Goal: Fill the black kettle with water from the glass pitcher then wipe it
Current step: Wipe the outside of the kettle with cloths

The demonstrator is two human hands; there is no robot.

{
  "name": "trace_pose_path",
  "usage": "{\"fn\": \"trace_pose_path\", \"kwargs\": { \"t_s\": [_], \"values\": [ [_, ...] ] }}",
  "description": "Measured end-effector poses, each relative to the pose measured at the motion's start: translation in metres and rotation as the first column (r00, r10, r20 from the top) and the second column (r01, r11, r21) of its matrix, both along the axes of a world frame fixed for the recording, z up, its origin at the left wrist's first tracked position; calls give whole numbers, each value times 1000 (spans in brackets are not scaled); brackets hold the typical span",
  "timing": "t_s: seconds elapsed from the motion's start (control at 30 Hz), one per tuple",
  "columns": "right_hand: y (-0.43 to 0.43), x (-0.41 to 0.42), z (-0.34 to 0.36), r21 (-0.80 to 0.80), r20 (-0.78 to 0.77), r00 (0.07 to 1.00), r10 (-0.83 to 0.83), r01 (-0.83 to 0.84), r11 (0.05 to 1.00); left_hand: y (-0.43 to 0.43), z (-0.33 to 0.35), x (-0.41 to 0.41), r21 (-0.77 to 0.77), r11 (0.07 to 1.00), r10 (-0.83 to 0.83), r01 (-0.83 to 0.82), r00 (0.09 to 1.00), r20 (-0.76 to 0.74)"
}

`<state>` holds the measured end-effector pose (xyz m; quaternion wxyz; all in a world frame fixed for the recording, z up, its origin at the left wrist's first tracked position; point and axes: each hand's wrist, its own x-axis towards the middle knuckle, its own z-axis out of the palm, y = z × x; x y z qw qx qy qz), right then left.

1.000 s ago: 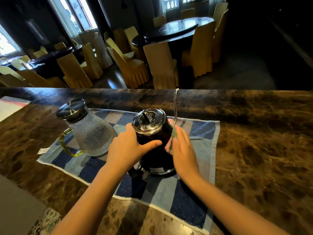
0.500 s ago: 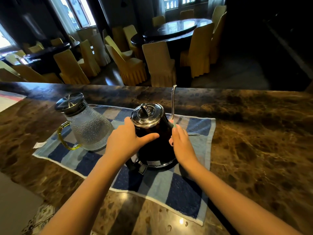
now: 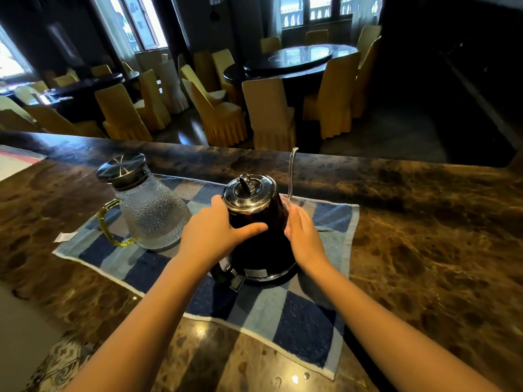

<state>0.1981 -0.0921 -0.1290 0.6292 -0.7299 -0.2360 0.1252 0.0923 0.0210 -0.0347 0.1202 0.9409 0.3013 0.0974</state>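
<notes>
The black kettle (image 3: 263,250), with a chrome lid and a thin gooseneck spout, stands on a blue checked towel (image 3: 305,321). My left hand (image 3: 215,230) grips the kettle's left side, with the thumb laid across its front. My right hand (image 3: 304,236) lies flat against the kettle's right side, fingers straight. A thin pale cloth seems to sit under those fingers, though it is mostly hidden. The glass pitcher (image 3: 152,213), with a metal lid and a yellow handle, stands upright on the towel to the left of the kettle.
The towel lies on a brown marble counter (image 3: 424,250). A small paper scrap (image 3: 64,237) sits by the towel's left edge. A folded cloth (image 3: 14,162) lies at the far left. Water drops (image 3: 294,379) dot the near counter. Covered chairs and round tables stand beyond the counter.
My right hand has shifted slightly along the kettle's right side, and less of the pale cloth shows. My left hand keeps its hold. The kettle and the pitcher stay in place.
</notes>
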Motion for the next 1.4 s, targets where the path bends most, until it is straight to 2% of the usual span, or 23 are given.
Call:
{"fn": "trace_pose_path", "kwargs": {
  "t_s": [0.1,0.23,0.3,0.4,0.57,0.63,0.8,0.93,1.07,1.17,1.27,1.4],
  "values": [
    [-3,-13,-8,31,-3,999,37,-37,999,0,-1,1,20,1000,5,-5,1000,-8],
    [10,-12,24,105,50,995,91,-96,990,0,-2,1,32,1000,0,0,1000,2],
    [14,-12,34,112,110,993,41,-53,992,1,-3,1,38,999,6,-6,1000,2],
    [15,-19,22,74,219,968,-123,109,991,3,-6,3,38,999,-8,7,1000,29],
    [7,-32,-15,45,110,977,-182,178,983,5,-8,3,22,1000,-18,17,999,37],
    [3,-39,-9,43,74,988,-134,131,990,4,-7,3,22,1000,-15,14,999,32],
    [17,-41,34,180,111,990,-86,65,981,2,-5,0,33,999,-3,2,1000,26],
    [21,-18,36,65,150,982,-113,104,992,2,-5,0,18,1000,-16,15,999,35],
    [7,-2,11,-17,-18,993,-116,115,993,0,-3,0,-23,1000,-14,15,999,44],
    [2,-20,-2,63,32,991,-128,126,990,-1,-2,0,-12,1000,-3,4,999,34],
    [10,-30,21,166,97,992,-74,57,984,-2,-1,0,-6,1000,0,0,999,32],
    [26,-30,66,149,246,969,-14,-24,989,-1,-2,-2,5,1000,8,-9,999,41]
  ]
}}
